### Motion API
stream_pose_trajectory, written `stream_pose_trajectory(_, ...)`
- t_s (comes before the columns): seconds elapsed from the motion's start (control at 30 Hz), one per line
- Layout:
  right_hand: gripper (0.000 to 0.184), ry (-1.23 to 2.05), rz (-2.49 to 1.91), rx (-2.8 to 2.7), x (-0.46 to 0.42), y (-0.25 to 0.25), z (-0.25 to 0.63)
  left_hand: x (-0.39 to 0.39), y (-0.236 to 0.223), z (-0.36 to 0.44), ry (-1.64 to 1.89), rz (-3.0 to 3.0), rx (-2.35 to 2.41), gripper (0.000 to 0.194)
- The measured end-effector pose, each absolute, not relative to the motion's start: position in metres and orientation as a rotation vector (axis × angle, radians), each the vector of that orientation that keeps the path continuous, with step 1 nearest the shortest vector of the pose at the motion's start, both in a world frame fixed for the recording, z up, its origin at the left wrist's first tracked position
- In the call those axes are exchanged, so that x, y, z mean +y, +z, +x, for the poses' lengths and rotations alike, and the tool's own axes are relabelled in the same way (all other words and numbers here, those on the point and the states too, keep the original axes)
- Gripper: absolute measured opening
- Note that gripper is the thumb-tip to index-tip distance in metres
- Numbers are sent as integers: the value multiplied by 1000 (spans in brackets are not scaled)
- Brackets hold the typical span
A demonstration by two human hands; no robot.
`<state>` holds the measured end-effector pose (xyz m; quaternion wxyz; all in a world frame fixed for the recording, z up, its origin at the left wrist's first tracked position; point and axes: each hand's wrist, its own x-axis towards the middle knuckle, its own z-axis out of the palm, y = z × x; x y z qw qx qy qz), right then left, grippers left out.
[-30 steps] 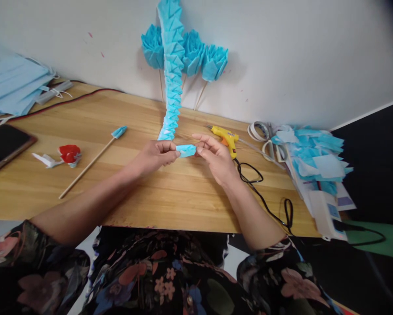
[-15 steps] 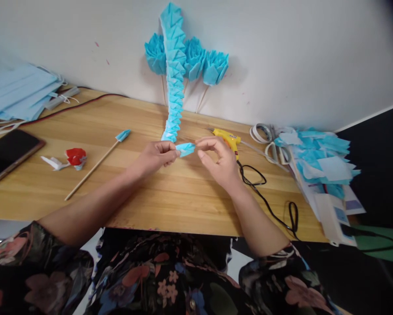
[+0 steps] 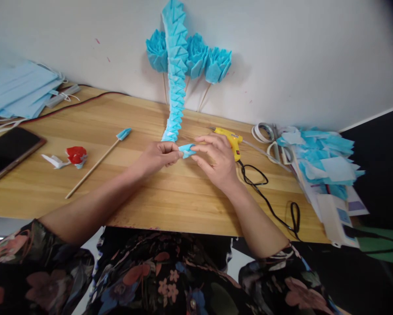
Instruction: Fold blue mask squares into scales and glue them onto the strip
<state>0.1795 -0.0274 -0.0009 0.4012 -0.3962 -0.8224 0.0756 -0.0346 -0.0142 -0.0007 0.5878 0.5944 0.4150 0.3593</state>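
Observation:
Between the thumb and fingers of my left hand (image 3: 160, 155) is a small folded piece of blue non-woven fabric (image 3: 187, 150). My right hand (image 3: 218, 159) has its thumb and fingertips at the right end of this piece, around its edge, with the other fingers curved above. Just beyond my left hand, a long chain of folded blue pieces (image 3: 177, 74) runs up the table and against the wall. To the left lies a wooden stick with a small blue folded tip (image 3: 100, 162).
Three blue fabric flowers (image 3: 218, 65) on sticks lean on the wall. Right: a yellow glue gun (image 3: 228, 139) with a looped cord, tape (image 3: 263, 132), scissors (image 3: 274, 152), blue fabric pieces (image 3: 328, 153), a white power strip (image 3: 336, 218). Left: masks (image 3: 22, 89), a phone (image 3: 11, 151), a red scrap (image 3: 76, 155).
My right hand has moved slightly left and its fingertips now meet the folded piece, which looks shorter and more bent. My left hand keeps its grip. The view has shifted a little.

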Motion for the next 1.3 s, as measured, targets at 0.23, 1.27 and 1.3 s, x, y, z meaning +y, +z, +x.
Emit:
stream_pose_trajectory(0.23,6,163,-975,-2098,-26,-5,180,-15,-2,-34,834,1389,969,28)
stream_pose_trajectory(1.27,15,572,-1022,-1917,-35,1,174,-16,-7,-32,961,1559,1040,21)
stream_pose_trajectory(1.3,19,618,-1029,-1877,-35,1,174,-16,-7,-32,959,1549,1047,21)
